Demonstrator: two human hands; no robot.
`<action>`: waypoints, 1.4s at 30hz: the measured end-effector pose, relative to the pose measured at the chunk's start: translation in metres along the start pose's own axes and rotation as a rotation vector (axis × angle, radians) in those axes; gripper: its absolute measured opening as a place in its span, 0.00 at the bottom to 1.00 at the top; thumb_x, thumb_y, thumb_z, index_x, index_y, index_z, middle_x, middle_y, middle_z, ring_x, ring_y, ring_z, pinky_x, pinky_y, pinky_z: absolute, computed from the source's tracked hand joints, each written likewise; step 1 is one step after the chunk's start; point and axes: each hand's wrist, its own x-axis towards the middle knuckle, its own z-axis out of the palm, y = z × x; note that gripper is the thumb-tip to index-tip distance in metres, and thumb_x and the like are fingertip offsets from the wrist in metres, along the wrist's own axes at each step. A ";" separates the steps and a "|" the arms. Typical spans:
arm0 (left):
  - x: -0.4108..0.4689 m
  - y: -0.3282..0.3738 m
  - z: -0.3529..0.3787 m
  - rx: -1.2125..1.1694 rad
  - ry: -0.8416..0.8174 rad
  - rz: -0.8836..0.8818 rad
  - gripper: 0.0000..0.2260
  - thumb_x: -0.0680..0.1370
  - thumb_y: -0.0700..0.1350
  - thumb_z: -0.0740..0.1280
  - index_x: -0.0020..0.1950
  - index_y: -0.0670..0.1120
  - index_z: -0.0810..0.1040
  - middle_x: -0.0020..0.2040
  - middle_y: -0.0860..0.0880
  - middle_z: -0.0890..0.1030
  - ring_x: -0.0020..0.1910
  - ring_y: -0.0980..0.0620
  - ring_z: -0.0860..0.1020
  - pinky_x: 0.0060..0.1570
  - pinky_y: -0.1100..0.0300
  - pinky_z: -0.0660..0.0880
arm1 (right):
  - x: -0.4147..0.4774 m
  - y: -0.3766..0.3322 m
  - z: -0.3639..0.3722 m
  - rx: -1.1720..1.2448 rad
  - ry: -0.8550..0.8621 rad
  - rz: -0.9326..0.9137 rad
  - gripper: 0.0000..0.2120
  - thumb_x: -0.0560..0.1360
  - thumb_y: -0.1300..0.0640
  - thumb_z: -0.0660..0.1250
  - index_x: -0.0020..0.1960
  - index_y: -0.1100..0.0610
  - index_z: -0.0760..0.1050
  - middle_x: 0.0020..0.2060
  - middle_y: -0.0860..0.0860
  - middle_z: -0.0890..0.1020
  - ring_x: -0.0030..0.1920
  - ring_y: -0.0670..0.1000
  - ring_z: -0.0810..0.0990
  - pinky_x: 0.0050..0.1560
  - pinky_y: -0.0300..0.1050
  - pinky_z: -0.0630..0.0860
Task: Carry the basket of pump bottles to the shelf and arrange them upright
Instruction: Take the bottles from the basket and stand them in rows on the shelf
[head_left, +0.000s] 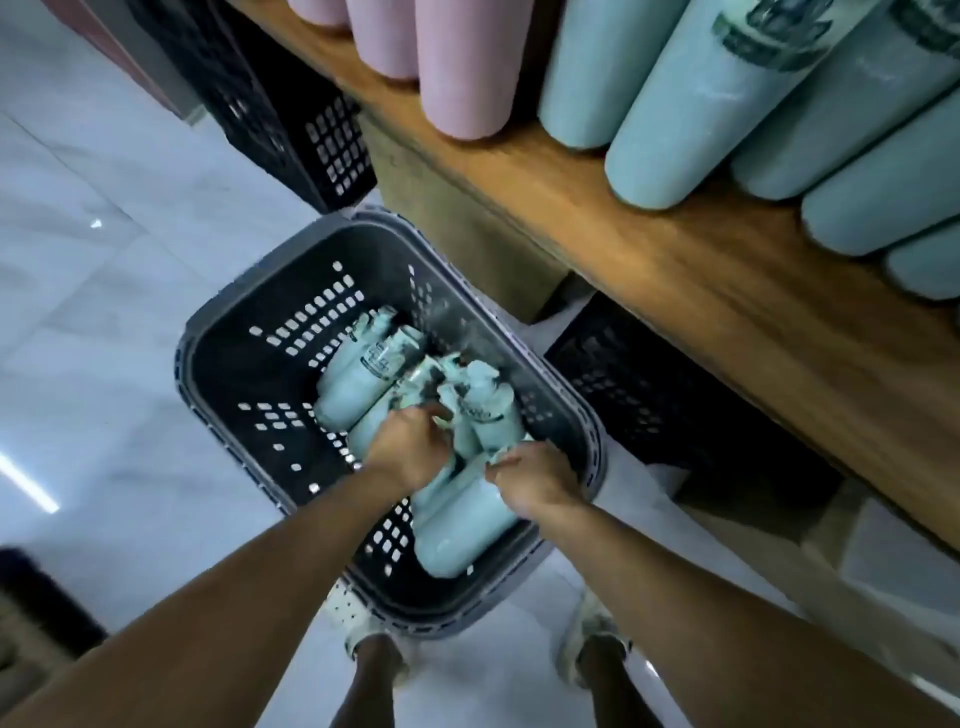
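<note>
Downward, left hand (410, 447) and right hand (530, 480) grip pump bottles (358, 374) in basket (228, 374).

Both your bare arms reach down and forward, wrists close together. Left hand (410, 447) and right hand (535, 480): knuckles up, fingers curled round pump bottles (452, 535).

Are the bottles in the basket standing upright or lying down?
Lying down: the teal bottles lie on their sides, piled on the basket floor.
</note>
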 end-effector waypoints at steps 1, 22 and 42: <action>-0.011 -0.014 0.013 0.067 -0.116 -0.030 0.12 0.78 0.46 0.65 0.60 0.45 0.79 0.55 0.42 0.83 0.55 0.44 0.80 0.56 0.60 0.74 | -0.001 0.015 0.012 -0.066 -0.008 0.097 0.07 0.75 0.52 0.70 0.45 0.55 0.80 0.47 0.56 0.81 0.47 0.57 0.81 0.42 0.41 0.70; -0.008 -0.114 0.116 -0.281 -0.123 -0.159 0.09 0.79 0.41 0.59 0.52 0.45 0.79 0.51 0.39 0.82 0.52 0.40 0.79 0.49 0.53 0.75 | 0.049 0.021 0.158 0.416 0.318 0.444 0.65 0.60 0.35 0.81 0.79 0.52 0.41 0.64 0.61 0.77 0.59 0.62 0.81 0.51 0.50 0.76; 0.102 -0.031 0.138 -0.511 0.112 -0.182 0.32 0.61 0.57 0.80 0.56 0.58 0.64 0.42 0.65 0.72 0.48 0.55 0.73 0.46 0.66 0.68 | 0.000 0.055 0.074 0.781 0.491 -0.132 0.39 0.56 0.50 0.84 0.58 0.30 0.69 0.51 0.39 0.84 0.48 0.40 0.84 0.48 0.46 0.83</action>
